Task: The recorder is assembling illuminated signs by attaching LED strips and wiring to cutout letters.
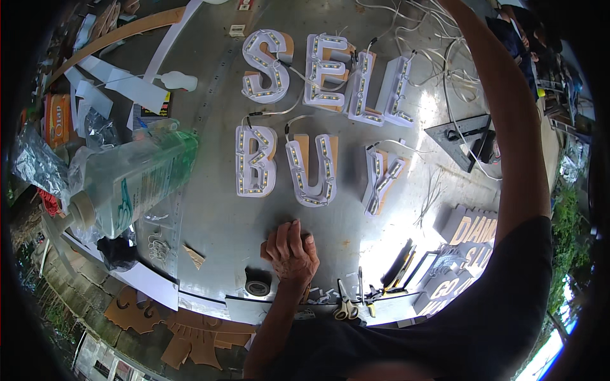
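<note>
My left hand (291, 254) rests palm down on the metal table, fingers forward and slightly bent; I see nothing gripped in it. A small brown piece (264, 250) shows at its outer edge. Just in front lies the lower row of white letter shells lined with LED strips, among them a U-shaped letter (313, 171), a B-shaped one (255, 162) and a Y-shaped one (383, 178). Farther off is a second row with an S-shaped letter (267, 66). Thin wires join several letters. My right arm reaches up past the top right edge, its hand outside the picture.
A roll of dark tape (257, 283), scissors (346, 301) and a knife-like tool (406, 270) lie along the near edge. Left stands a large greenish plastic bottle (140, 181). Tangled cables (438, 51) and a triangular square (460, 136) lie right; finished signs (467, 241) stack beyond.
</note>
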`<state>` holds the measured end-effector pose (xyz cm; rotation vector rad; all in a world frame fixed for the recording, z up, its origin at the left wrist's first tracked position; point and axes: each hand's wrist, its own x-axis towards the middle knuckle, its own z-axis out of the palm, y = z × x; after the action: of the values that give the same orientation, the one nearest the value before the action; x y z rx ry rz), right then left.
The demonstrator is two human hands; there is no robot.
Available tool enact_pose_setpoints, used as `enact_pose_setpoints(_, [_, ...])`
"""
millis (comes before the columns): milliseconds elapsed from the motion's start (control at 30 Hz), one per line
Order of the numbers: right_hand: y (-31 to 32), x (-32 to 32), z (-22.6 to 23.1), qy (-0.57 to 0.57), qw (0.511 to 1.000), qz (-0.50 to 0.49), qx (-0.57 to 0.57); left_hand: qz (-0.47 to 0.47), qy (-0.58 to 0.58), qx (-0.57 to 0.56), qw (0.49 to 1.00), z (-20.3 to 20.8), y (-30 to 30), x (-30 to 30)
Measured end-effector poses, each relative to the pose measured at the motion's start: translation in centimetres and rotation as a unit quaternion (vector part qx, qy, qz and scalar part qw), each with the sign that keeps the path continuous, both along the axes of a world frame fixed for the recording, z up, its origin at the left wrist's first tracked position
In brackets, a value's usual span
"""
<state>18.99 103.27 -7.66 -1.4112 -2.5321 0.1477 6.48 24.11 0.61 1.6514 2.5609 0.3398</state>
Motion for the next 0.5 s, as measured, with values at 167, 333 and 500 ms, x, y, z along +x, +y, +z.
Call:
enact_pose_setpoints(167, [2.5, 4.8, 5.4, -0.306, 0.92, 0.108, 0.22, -0.03, -0.035, 0.035, 0.998, -0.6, 1.6, 1.2])
enact_pose_setpoints(333, [0.7, -1.7, 5.4, -0.319, 0.918, 0.048, 0.232, -0.026, -0.033, 0.038, 0.998, 0.2, 1.4, 0.7])
enact_pose_setpoints(500, [-2.7, -5.7, 5.0, 0.081, 0.983, -0.163, -0.007, -0.02, 0.002, 0.02, 1.0, 0.5, 0.9, 0.1])
